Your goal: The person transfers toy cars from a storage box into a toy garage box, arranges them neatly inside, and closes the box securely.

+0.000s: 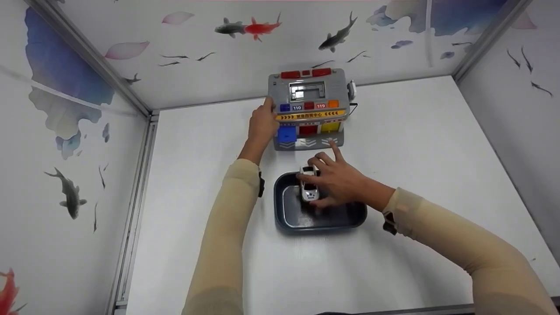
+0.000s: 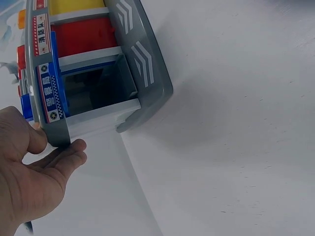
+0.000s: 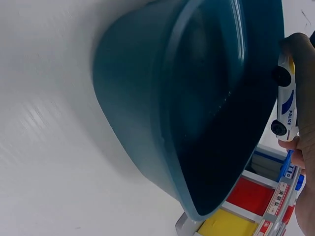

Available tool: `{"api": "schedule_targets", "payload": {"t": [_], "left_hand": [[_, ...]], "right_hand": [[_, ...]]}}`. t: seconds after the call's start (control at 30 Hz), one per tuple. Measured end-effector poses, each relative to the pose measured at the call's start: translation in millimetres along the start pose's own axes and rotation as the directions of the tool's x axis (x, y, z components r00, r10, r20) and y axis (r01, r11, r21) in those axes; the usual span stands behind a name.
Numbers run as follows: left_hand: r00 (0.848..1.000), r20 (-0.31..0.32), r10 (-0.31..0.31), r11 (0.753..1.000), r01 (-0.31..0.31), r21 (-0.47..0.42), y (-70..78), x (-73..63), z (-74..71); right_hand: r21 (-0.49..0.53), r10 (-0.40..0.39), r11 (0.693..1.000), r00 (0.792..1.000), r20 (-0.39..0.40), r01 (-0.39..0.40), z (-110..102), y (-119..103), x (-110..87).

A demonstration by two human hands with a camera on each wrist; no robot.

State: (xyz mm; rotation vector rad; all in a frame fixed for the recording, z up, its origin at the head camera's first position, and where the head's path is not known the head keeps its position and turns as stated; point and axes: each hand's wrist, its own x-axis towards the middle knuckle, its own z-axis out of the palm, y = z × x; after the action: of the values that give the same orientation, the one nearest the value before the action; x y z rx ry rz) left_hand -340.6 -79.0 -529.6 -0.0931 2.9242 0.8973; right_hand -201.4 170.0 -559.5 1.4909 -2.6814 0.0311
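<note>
A grey toy garage with blue, red and yellow doors stands against the back wall. My left hand grips its left front edge, thumb on one side and fingers on the other. In the left wrist view the blue door is raised, showing a dark bay behind it. A white toy police car is held between the thumb and fingers of my right hand, over the left part of a dark blue-green basin. The right wrist view shows the police car above the basin's rim.
The basin stands just in front of the garage on a white table. Printed wall panels enclose the table at the back and both sides. A small handle juts from the garage's right side.
</note>
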Motion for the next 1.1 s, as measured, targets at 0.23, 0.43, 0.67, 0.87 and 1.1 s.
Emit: {"api": "schedule_targets", "payload": {"t": [0.23, 0.43, 0.67, 0.87, 1.1], "left_hand": [[1.000, -0.003, 0.001, 1.000, -0.001, -0.018, 0.6, -1.0, -0.7], [1.000, 0.005, -0.007, 1.000, 0.007, 0.002, 1.9, -0.4, -0.7], [1.000, 0.010, -0.023, 1.000, 0.023, 0.011, 1.1, 1.4, 0.5], [1.000, 0.013, -0.024, 1.000, 0.023, 0.018, 1.3, 1.4, 1.2], [1.000, 0.008, -0.019, 1.000, 0.019, 0.009, 1.8, 0.6, 1.0]], "right_hand": [[0.031, 0.029, 0.999, 0.999, -0.023, -0.028, -3, 10, 2.5], [0.040, 0.067, 0.997, 0.998, 0.007, -0.067, -7, 17, 5.4], [0.024, 0.097, 0.995, 0.995, 0.028, -0.098, -7, 30, 9.9], [0.028, 0.116, 0.993, 0.992, 0.042, -0.118, -8, 39, 13.3], [0.046, 0.144, 0.988, 0.987, 0.067, -0.147, -8, 45, 19.0]]}}
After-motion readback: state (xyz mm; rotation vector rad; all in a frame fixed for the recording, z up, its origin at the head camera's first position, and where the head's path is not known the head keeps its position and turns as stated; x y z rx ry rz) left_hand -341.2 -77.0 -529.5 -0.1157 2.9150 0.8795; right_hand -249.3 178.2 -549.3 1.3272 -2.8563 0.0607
